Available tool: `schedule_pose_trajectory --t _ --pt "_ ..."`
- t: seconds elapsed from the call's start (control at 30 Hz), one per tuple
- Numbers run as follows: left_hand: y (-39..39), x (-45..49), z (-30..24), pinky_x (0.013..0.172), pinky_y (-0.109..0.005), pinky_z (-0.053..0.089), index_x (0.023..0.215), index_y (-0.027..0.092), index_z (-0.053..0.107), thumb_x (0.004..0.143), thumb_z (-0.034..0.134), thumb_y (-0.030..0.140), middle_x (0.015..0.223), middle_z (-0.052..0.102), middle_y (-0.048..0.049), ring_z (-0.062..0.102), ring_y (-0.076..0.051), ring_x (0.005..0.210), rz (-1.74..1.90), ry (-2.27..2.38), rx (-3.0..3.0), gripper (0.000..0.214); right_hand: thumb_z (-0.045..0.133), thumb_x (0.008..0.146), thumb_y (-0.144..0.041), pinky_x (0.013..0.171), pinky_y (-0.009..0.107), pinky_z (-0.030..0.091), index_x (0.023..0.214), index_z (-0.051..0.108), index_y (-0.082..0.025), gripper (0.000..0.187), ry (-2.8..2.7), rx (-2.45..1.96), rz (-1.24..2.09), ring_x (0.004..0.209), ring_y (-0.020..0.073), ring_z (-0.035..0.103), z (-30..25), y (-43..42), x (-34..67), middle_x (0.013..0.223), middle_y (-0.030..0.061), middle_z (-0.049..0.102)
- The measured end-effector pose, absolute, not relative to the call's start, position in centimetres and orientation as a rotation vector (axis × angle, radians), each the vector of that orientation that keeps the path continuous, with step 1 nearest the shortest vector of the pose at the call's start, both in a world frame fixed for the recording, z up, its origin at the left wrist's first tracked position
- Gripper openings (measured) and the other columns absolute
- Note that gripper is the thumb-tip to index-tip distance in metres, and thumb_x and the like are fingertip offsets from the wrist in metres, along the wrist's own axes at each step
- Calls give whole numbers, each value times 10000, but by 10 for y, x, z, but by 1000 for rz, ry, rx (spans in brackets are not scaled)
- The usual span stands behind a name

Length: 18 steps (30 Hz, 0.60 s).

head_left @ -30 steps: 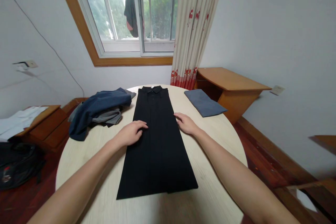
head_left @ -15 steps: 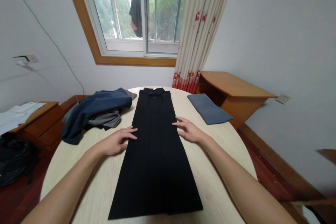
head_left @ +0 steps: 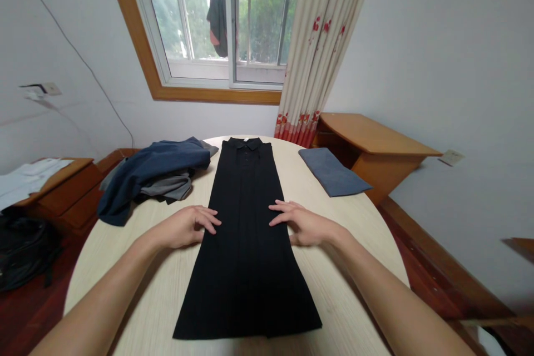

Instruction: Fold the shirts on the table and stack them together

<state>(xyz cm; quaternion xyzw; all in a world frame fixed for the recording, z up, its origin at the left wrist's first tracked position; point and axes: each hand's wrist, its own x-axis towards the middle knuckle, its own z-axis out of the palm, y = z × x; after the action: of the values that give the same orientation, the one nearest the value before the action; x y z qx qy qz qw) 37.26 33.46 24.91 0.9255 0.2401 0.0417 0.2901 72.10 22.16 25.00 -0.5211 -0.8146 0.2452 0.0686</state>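
A black polo shirt [head_left: 250, 267] lies face up in a long narrow strip, sides folded in, its buttoned collar at the far end. My left hand [head_left: 187, 226] is at its left edge, about midway along, with fingers on top and the thumb at the edge. Opposite, my right hand [head_left: 302, 222] has its fingers over the right edge and its thumb low against the side. The cloth edge sits between fingers and thumb on both sides; the thumb tips are partly hidden.
Crumpled navy and grey clothes [head_left: 162, 164] are heaped at the round table's [head_left: 354, 256] left. A folded grey-blue garment [head_left: 334, 172] lies at the right. Beyond are a wooden desk [head_left: 384, 133], a curtain [head_left: 317, 55] and a window. A black bag [head_left: 25, 253] rests at far left.
My right hand has come nearer and inward, its fingers now over the shirt's edge. My left hand has shifted slightly onto the cloth. The shirt's right edge bends in a little near my hand.
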Motion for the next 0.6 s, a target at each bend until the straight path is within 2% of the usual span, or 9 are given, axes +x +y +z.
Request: schedule_pose_trajectory --t 0.13,0.3,0.37,0.43,0.47,0.53,0.6 --pt "328 374 254 989 -361 486 935 221 787 718 602 41 1128 742 -56 650 -224 1103 145 614 2444 337 712 692 -144 1197 580 138 1196 725 -267 519 -2420 -1569 665 1486 334 280 250 220 717 1535 115 454" --pt "316 374 262 974 -346 479 1064 230 758 695 693 88 1206 676 -74 622 -232 1104 102 553 2463 401 817 630 -261 1177 616 128 1309 655 -263 698 -2521 -1556 684 1479 376 278 254 214 706 1579 167 367" --pt "311 375 265 986 -342 467 1049 244 765 699 716 106 1203 670 -67 612 -236 1115 61 519 2463 379 808 642 -240 1178 618 115 1242 697 -269 611 -2536 -1514 728 1466 373 310 255 213 704 1557 150 410" --pt "308 377 268 982 -327 462 947 243 785 728 685 94 1143 694 -54 625 -224 1082 24 494 2440 283 774 668 -190 1186 603 108 1086 761 -258 423 -2503 -1453 801 1408 350 415 256 213 706 1477 120 519" --pt "307 378 269 970 -317 466 905 237 788 749 662 90 1105 709 -52 636 -216 1056 21 490 2418 249 754 683 -170 1189 583 132 1012 776 -245 338 -2473 -1410 844 1354 328 484 257 214 708 1406 110 586" --pt "306 380 270 935 -301 483 886 223 788 792 631 105 1052 730 -57 656 -207 1010 45 490 2357 218 711 728 -171 1156 503 277 922 783 -212 211 -2395 -1312 929 1211 276 602 258 215 712 1221 104 693" --pt "306 380 268 901 -291 503 914 214 786 818 633 141 1049 739 -69 672 -208 994 68 458 2276 195 679 783 -224 1028 390 438 913 784 -178 174 -2323 -1238 1003 1073 240 659 260 214 714 1073 106 730"
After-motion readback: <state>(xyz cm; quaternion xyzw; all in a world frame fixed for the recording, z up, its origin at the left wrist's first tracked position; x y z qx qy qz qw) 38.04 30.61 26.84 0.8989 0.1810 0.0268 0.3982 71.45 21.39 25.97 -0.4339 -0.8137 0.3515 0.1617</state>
